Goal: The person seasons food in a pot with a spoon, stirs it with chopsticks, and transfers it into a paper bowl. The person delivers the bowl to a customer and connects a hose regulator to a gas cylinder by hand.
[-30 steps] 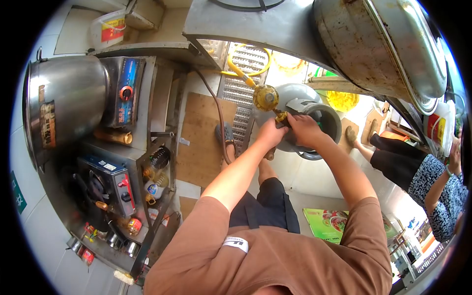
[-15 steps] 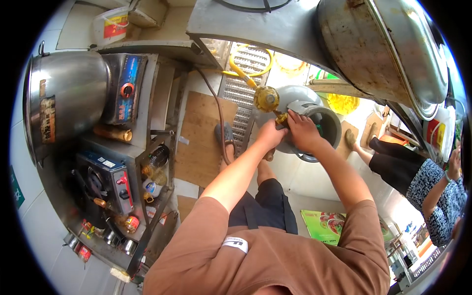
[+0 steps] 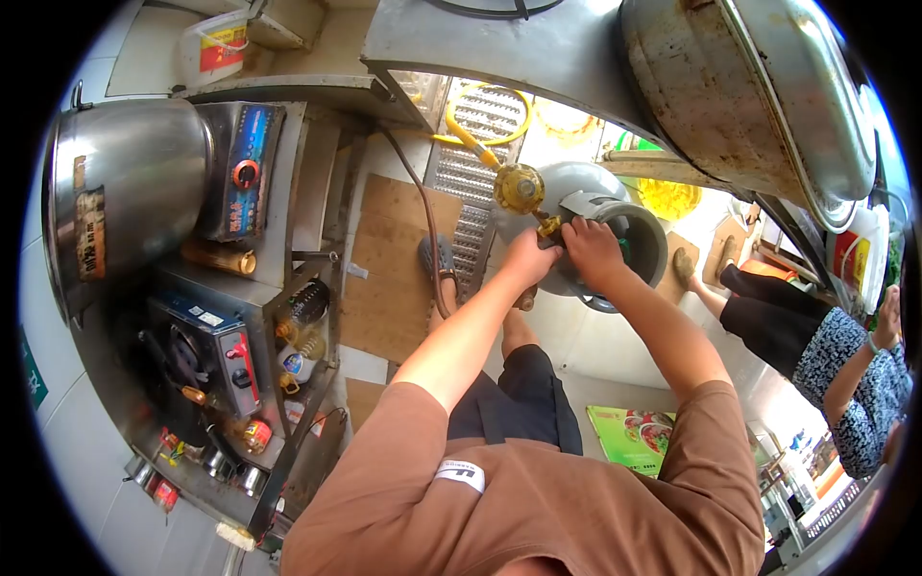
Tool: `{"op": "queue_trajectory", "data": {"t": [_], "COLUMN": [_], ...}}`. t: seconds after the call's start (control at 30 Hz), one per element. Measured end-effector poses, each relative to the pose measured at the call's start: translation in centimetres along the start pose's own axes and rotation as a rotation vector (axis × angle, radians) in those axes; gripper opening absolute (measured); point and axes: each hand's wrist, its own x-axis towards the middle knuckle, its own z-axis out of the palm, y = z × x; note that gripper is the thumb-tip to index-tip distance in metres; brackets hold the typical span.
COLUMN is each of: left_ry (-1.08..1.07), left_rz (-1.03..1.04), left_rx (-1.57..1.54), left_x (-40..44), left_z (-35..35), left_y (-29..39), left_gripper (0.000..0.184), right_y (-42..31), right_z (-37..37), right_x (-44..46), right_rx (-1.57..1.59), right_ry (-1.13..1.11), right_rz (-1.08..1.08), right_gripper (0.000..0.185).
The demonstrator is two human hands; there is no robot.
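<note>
A grey gas cylinder (image 3: 576,182) stands on the floor in front of me, with an open grey collar (image 3: 653,252) at its top. A yellow round regulator (image 3: 519,188) with a brass fitting (image 3: 548,226) sits beside the collar, and a yellow hose (image 3: 471,142) runs from it. My left hand (image 3: 530,259) is closed around the dark part just below the brass fitting. Against the collar's near-left side, my right hand (image 3: 593,252) has its fingers curled over the edge, close to my left hand. What lies under both hands is mostly hidden.
A large steel pot (image 3: 134,202) and a gas stove (image 3: 206,355) stand on the left counter. Overhead at the right hangs a big stained metal vessel (image 3: 730,86). Another person (image 3: 855,384) stands at the right. A green box (image 3: 629,437) lies on the floor behind the cylinder.
The hands have barely moved; my right hand's fingers have shifted slightly at the collar. The regulator has turned a little. The other person's arm has moved slightly.
</note>
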Motion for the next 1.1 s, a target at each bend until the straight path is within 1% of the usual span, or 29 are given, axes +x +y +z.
{"op": "queue_trajectory", "data": {"t": [0.03,0.07,0.13,0.17,0.23,0.27,0.33,0.37,0.43,0.47,0.53,0.57,0.63,0.67,0.73,0.77,0.8,0.83,0.87,0.93,0.97,1.03,1.07,1.1], "left_ry": [0.008,0.015,0.017,0.016,0.006,-0.001,-0.007,-0.021,-0.019,-0.018,-0.017,-0.010,0.001,0.008,0.008,0.012,0.013,0.016,0.022,0.021,0.017,0.009,0.010,0.013], "left_rz": [0.025,0.045,0.041,0.046,0.017,-0.019,-0.011,-0.013,0.004,0.026,0.013,-0.002,0.019,0.046,0.043,0.044,0.047,0.035,0.024,0.037,0.057,0.040,0.024,0.026], "left_rx": [0.020,0.041,0.033,0.026,0.009,-0.007,-0.022,-0.037,-0.051,-0.063,-0.032,0.000,0.007,0.014,-0.010,-0.035,-0.039,0.028,0.098,0.068,0.037,0.017,-0.003,-0.005], "left_x": [0.2,0.2,0.4,0.6,0.1,-0.2,0.1,-0.2,0.4,0.5,0.0,-0.1,0.7,0.9,0.6,0.6,0.4,0.2,0.3,0.6,0.8,0.0,-0.1,0.2], "left_z": [0.0,0.0,0.1,0.3,0.0,-0.2,-0.3,-0.3,0.0,0.1,0.0,-0.3,0.1,0.3,0.3,0.3,0.2,0.1,-0.1,0.0,0.1,-0.2,-0.4,-0.2], "left_y": [-0.2,-0.6,-1.1,-1.2,0.0,0.5,0.5,0.1,-0.6,-0.9,-0.2,0.2,-1.1,-1.8,-1.4,-1.1,-0.8,-0.7,-0.5,-1.3,-1.7,-0.6,0.1,-0.2], "left_gripper": [0.039,0.040,0.040,0.040,0.040,0.040,0.039,0.039,0.038,0.038,0.038,0.038,0.038,0.038,0.038,0.039,0.039,0.039,0.039,0.039,0.039,0.039,0.040,0.040], "right_y": [-0.1,0.2,0.9,0.8,0.0,-0.1,-0.3,-0.2,0.5,0.3,-0.1,0.0,-0.1,0.2,0.9,0.8,0.3,0.1,0.3,0.2,0.3,0.5,0.4,-0.1], "right_z": [0.3,0.8,1.0,1.2,-0.1,-0.2,-0.2,-0.2,-0.6,-0.3,0.2,0.3,0.5,0.5,-0.1,0.0,0.3,0.5,0.6,0.6,0.6,-0.3,-0.5,-0.5], "right_x": [0.0,0.1,0.1,0.0,0.5,0.3,0.4,0.4,0.6,0.4,0.5,0.4,-0.1,0.0,0.4,0.4,0.3,0.3,0.4,0.0,0.1,0.5,0.3,0.0], "right_rx": [-0.024,-0.020,0.117,0.117,-0.072,-0.073,0.009,0.015,0.037,0.039,-0.043,-0.044,0.021,0.025,0.097,0.091,0.039,-0.011,-0.013,0.095,0.096,0.023,0.016,0.020], "right_ry": [0.085,0.083,0.023,0.021,-0.114,-0.115,-0.012,-0.017,-0.261,-0.263,-0.101,-0.099,0.257,0.253,-0.055,-0.054,-0.004,0.047,0.051,0.232,0.230,-0.163,-0.162,-0.043], "right_rz": [-0.007,-0.009,-0.083,-0.081,-0.019,-0.019,0.033,0.031,0.011,0.014,0.049,0.047,-0.067,-0.068,-0.081,-0.079,-0.046,-0.015,-0.019,-0.066,-0.065,0.014,0.014,0.003], "right_gripper": [0.028,0.028,0.033,0.033,0.042,0.042,0.047,0.047,0.049,0.049,0.047,0.047,0.041,0.041,0.035,0.035,0.035,0.036,0.036,0.041,0.041,0.047,0.047,0.050]}}
